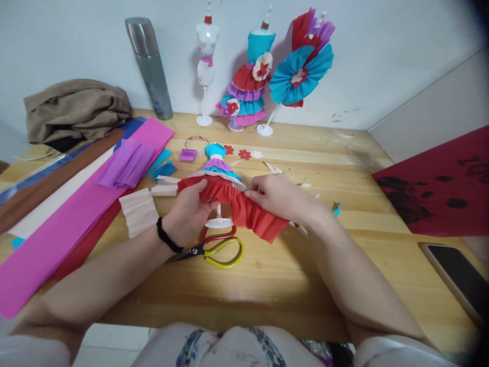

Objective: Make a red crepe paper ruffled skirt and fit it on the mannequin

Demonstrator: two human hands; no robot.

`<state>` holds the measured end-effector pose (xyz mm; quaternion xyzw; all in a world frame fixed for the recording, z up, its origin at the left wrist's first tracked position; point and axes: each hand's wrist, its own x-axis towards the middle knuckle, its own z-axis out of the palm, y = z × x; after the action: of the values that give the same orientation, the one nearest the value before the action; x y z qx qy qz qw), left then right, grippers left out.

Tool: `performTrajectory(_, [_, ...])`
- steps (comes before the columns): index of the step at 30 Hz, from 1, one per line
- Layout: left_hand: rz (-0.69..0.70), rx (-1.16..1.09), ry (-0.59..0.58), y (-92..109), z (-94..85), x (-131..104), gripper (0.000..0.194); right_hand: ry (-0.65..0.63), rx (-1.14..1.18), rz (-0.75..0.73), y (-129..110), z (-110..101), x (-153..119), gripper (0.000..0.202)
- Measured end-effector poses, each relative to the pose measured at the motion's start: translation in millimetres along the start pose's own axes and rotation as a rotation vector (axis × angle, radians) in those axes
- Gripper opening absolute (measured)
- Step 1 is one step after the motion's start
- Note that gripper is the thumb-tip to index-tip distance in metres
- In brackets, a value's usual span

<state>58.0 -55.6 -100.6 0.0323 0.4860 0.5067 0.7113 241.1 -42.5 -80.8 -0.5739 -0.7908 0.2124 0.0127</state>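
Observation:
A gathered strip of red crepe paper (252, 216) stretches between my two hands. My left hand (193, 206), with a black band at the wrist, pinches the strip's left part between thumb and fingers. Farther right, my right hand (280, 196) grips its upper edge, fingertips close to a small dress form (216, 151). That form wears a blue top and purple, blue and white ruffled layers; the red strip lies along the lowest layer and partly covers the stand. Its round white base (219, 223) shows below. Scissors with yellow and red handles (225, 253) lie just in front.
Crepe paper sheets (87, 204) and a brown cloth (78, 109) lie at left. Along the wall stand a grey bottle (153, 76) and three dress forms, one bare (206, 51). Red paper flowers (244, 154) and scraps lie behind my hands. A phone (454, 275) is at right.

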Motion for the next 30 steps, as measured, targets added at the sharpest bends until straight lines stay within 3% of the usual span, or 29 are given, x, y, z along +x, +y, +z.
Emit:
performTrajectory(6, [0.017,-0.001,-0.029,1.7,-1.0,6.0,0.030,-0.140,0.265,-0.195,1.4,-9.4,-5.4,0.029])
performTrajectory(10, [-0.010,-0.004,-0.033,3.9,-0.5,5.3,0.032,-0.143,0.391,-0.195,3.6,-11.0,-5.4,0.021])
performTrajectory(16, [0.000,0.008,-0.042,2.6,-3.1,5.5,0.029,-0.122,0.339,-0.178,0.1,-4.5,-1.4,0.017])
performTrajectory(23, [0.001,0.011,-0.050,1.9,-4.9,9.8,0.028,-0.158,0.483,-0.164,1.6,-1.7,2.3,0.015])
performTrajectory(30, [0.018,-0.033,-0.027,2.6,-1.4,8.0,0.031,-0.150,0.294,-0.159,2.3,-3.8,1.9,0.011])
